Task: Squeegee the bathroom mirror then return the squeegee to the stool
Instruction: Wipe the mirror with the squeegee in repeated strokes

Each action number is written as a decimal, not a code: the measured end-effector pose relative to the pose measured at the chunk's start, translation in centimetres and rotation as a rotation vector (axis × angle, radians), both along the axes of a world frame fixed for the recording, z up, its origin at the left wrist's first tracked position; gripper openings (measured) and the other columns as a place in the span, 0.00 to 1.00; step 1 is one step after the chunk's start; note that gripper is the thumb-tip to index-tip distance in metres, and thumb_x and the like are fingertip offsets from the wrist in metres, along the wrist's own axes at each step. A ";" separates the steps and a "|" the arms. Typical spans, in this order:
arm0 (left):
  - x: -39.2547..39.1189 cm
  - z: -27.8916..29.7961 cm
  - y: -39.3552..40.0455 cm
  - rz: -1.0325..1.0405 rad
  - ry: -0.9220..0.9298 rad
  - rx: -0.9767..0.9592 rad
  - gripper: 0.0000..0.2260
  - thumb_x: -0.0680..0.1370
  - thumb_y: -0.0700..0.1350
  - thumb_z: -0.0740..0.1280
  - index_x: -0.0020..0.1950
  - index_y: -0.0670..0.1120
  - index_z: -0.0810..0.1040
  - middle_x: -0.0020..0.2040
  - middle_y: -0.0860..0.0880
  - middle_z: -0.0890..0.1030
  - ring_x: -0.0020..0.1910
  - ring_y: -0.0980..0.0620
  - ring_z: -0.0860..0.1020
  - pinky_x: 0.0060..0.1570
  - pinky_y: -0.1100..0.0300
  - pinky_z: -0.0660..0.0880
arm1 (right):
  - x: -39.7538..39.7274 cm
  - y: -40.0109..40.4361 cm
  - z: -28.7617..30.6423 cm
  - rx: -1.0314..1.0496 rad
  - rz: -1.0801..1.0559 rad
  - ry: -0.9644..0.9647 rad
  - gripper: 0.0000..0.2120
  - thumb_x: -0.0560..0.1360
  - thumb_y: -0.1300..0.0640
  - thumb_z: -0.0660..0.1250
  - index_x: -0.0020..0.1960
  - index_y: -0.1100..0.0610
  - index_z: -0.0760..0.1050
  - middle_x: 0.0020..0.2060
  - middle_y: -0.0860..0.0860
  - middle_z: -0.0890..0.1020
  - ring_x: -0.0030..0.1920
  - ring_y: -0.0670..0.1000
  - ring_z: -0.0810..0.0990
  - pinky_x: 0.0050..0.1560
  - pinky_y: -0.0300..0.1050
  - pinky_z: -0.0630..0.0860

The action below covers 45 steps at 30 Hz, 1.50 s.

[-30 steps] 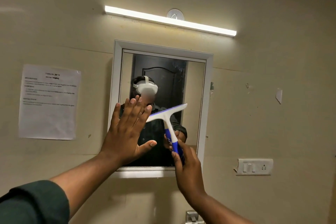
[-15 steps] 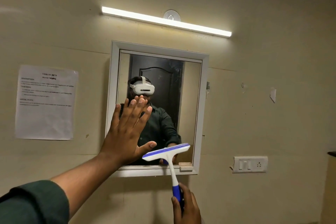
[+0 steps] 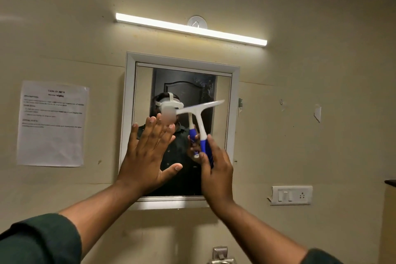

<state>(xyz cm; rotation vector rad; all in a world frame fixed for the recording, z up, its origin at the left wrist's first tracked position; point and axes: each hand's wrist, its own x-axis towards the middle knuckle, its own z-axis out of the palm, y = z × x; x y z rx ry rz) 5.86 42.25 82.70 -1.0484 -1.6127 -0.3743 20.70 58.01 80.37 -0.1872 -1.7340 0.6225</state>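
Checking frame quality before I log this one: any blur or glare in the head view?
Head view: the squeegee blade is motion-smeared, the right hand slightly soft; the tube light blooms on the wall; mirror and paper notice stay fairly sharp.

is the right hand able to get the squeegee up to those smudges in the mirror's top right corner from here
Probably yes. The right hand grips the squeegee with its blade already over the glass, below the smudges. Nothing lies between them, and the open left hand is lower and to the left, out of that path.
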 end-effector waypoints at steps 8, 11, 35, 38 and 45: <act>-0.2 0.0 -0.9 0.034 0.025 0.031 0.42 0.82 0.73 0.48 0.89 0.47 0.54 0.89 0.44 0.47 0.88 0.41 0.46 0.83 0.31 0.44 | -0.1 1.9 6.1 0.053 0.008 0.006 0.25 0.83 0.59 0.67 0.79 0.48 0.70 0.55 0.47 0.78 0.54 0.44 0.79 0.55 0.32 0.78; -0.6 -0.4 -1.3 0.061 0.026 0.032 0.42 0.83 0.73 0.47 0.88 0.46 0.56 0.89 0.43 0.48 0.88 0.40 0.47 0.83 0.33 0.41 | 0.2 2.5 5.0 0.034 -0.002 -0.018 0.24 0.84 0.57 0.66 0.79 0.48 0.70 0.54 0.46 0.77 0.54 0.42 0.78 0.56 0.34 0.78; 0.7 -3.0 -0.6 0.072 -0.040 -0.011 0.42 0.83 0.73 0.48 0.89 0.48 0.50 0.89 0.44 0.46 0.88 0.41 0.47 0.84 0.33 0.41 | 5.2 4.6 -21.2 -0.149 -0.095 -0.155 0.27 0.76 0.61 0.72 0.71 0.39 0.77 0.46 0.42 0.78 0.45 0.40 0.79 0.44 0.28 0.73; 1.2 -3.6 -0.4 0.078 -0.053 -0.019 0.42 0.83 0.73 0.48 0.89 0.48 0.51 0.89 0.44 0.46 0.88 0.41 0.47 0.84 0.35 0.39 | 5.7 4.6 -22.5 -0.149 -0.112 -0.131 0.29 0.76 0.61 0.73 0.71 0.38 0.77 0.44 0.44 0.78 0.40 0.43 0.80 0.39 0.35 0.77; 2.9 -5.0 -0.2 0.116 -0.106 -0.033 0.43 0.83 0.74 0.46 0.89 0.46 0.54 0.89 0.43 0.46 0.88 0.42 0.45 0.84 0.36 0.36 | 5.9 1.0 -20.0 -0.387 -0.045 -0.026 0.27 0.77 0.66 0.74 0.70 0.42 0.77 0.48 0.43 0.80 0.49 0.42 0.80 0.45 0.28 0.74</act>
